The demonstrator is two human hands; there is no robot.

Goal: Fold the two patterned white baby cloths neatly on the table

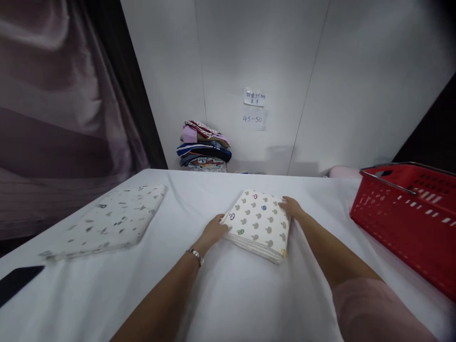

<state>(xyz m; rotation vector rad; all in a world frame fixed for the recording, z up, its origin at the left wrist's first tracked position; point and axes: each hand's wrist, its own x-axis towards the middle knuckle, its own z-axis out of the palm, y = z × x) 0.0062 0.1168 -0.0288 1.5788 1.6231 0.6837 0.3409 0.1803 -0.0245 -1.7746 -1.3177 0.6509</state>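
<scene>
A folded white cloth with a mushroom print (257,221) lies in several layers on the white-covered table (228,299). My left hand (214,232) grips its left edge, thumb on top and the other fingers partly hidden. At the far right corner, my right hand (291,207) is closed on the same cloth. Another folded white cloth with a small scattered print (114,221) rests flat on the left side of the table, apart from both hands.
To the right stands a red plastic basket (402,223) with a metal handle. Folded textiles (204,147) are stacked beyond the table's far edge, against the wall. A dark flat object (17,282) sits at the left edge. Paper notes (254,118) hang on the wall.
</scene>
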